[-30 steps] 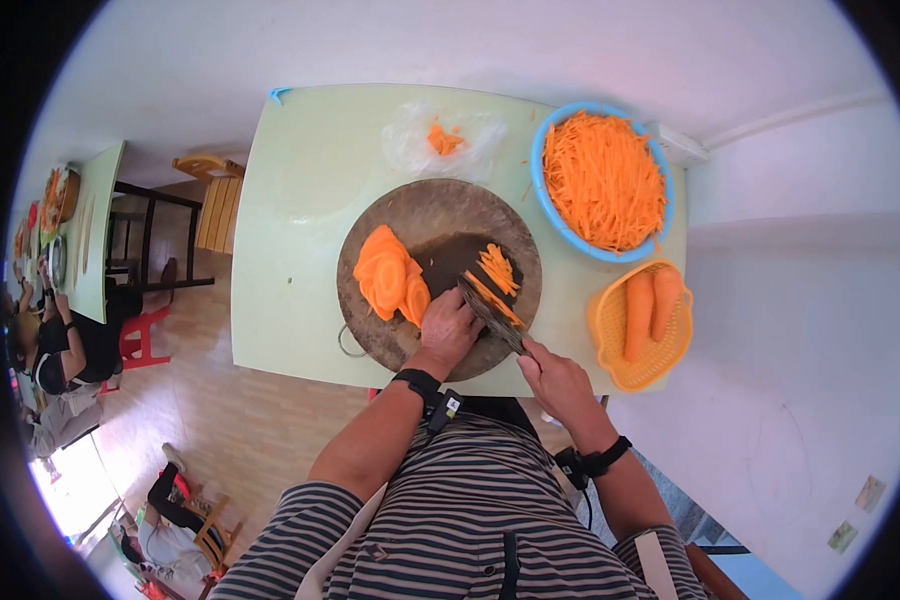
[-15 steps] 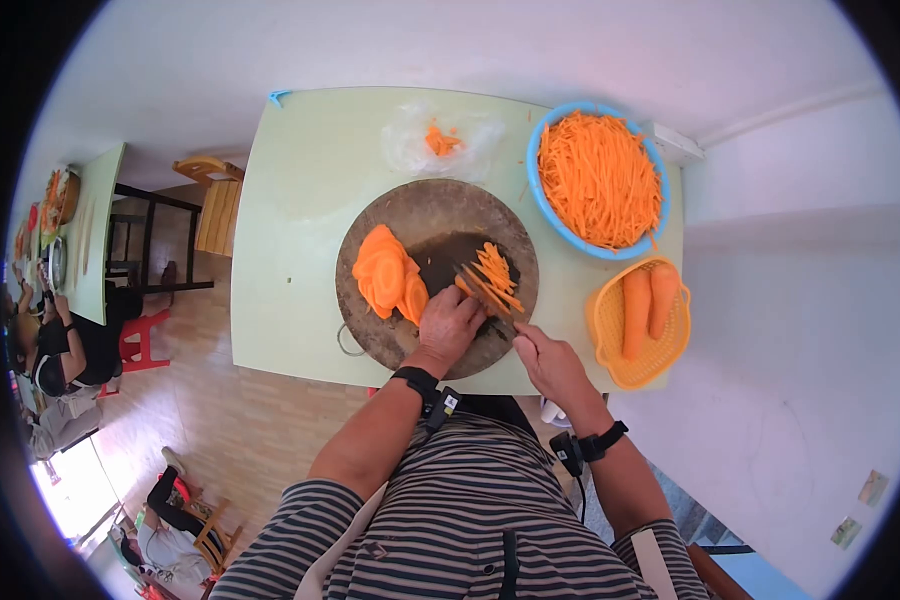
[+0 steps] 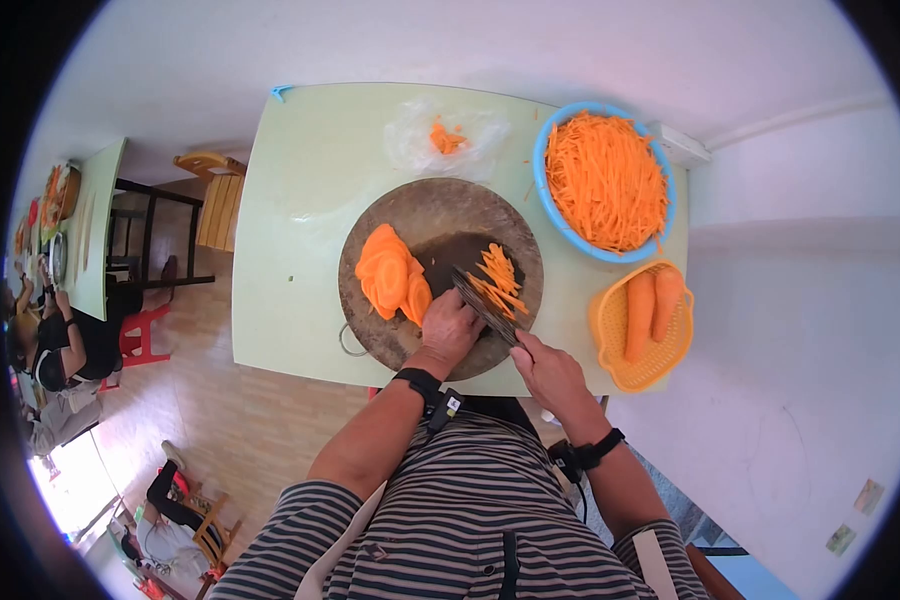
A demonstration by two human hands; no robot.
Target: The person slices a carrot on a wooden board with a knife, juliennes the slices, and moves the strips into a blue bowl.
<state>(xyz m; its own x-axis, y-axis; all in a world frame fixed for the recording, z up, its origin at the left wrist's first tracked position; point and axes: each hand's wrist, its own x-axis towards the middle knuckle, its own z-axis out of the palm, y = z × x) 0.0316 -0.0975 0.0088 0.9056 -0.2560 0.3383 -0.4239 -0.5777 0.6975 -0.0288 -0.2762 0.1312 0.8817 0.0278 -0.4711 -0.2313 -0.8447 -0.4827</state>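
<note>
A round wooden chopping board (image 3: 390, 210) lies on the pale green table (image 3: 290, 230). My right hand (image 3: 552, 372) is closed on the handle of a knife (image 3: 482, 303), its blade slanting up and left over the board. Beside the blade, my left hand (image 3: 451, 328) presses down with bent fingers; whatever lies beneath its fingertips is mostly hidden. Carrot slices (image 3: 385, 270) are heaped on the board's left, above my left hand. Cut carrot strips (image 3: 500, 278) lie to the right of the blade.
A blue basin (image 3: 538, 180) full of carrot shreds (image 3: 607, 180) stands at the back right. Below it, a yellow basket (image 3: 615, 378) holds two whole carrots (image 3: 641, 315). A plastic bag (image 3: 410, 135) with carrot bits lies behind the board. Other people sit at far left.
The knife blade has turned and now stands more upright beside my left fingers. The whole table view has shifted slightly to the right.
</note>
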